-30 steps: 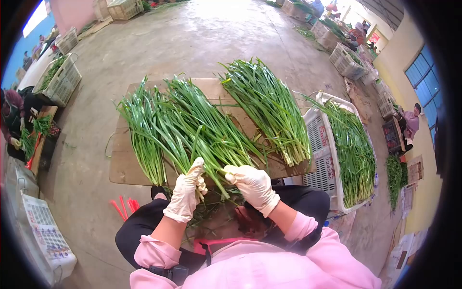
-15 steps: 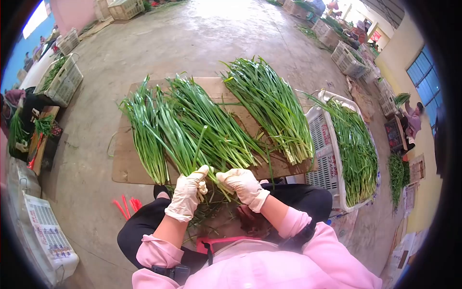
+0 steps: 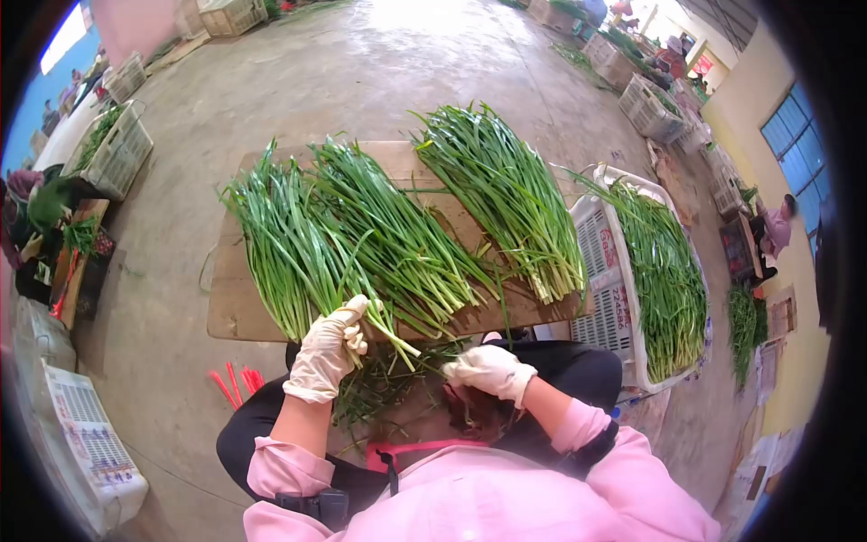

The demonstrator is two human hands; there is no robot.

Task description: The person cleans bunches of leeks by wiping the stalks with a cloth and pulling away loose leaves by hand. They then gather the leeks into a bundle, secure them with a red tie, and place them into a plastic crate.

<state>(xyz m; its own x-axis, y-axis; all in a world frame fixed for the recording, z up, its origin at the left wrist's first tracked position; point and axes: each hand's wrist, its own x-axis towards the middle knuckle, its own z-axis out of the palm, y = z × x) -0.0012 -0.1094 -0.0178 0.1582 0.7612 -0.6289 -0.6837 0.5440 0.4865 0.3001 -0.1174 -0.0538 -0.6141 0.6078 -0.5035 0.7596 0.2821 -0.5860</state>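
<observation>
My left hand (image 3: pixel 330 348), in a pale glove, is closed around the stem ends of a small bunch of garlic chives (image 3: pixel 390 330) at the board's near edge. The leaves of that bunch run up over the chive pile on the left (image 3: pixel 275 239). Lower and to the right, my gloved right hand (image 3: pixel 492 370) has its fingers pressed together above my lap; what they hold, if anything, is too small to make out. Two more chive piles lie on the brown board (image 3: pixel 237 323), one in the middle (image 3: pixel 393 230) and one at the right (image 3: pixel 506 199). Loose green trimmings (image 3: pixel 384 388) lie below the hands.
A white plastic crate (image 3: pixel 637 366) full of chives stands close on my right. Red strips (image 3: pixel 237 384) lie on the floor at left, near a white crate (image 3: pixel 95 438). Other people work beside benches at the far left (image 3: pixel 41 217) and right (image 3: pixel 777 226).
My right hand has moved down and away from my left hand and the chives. My left hand has shifted slightly left and keeps its hold on the stems.
</observation>
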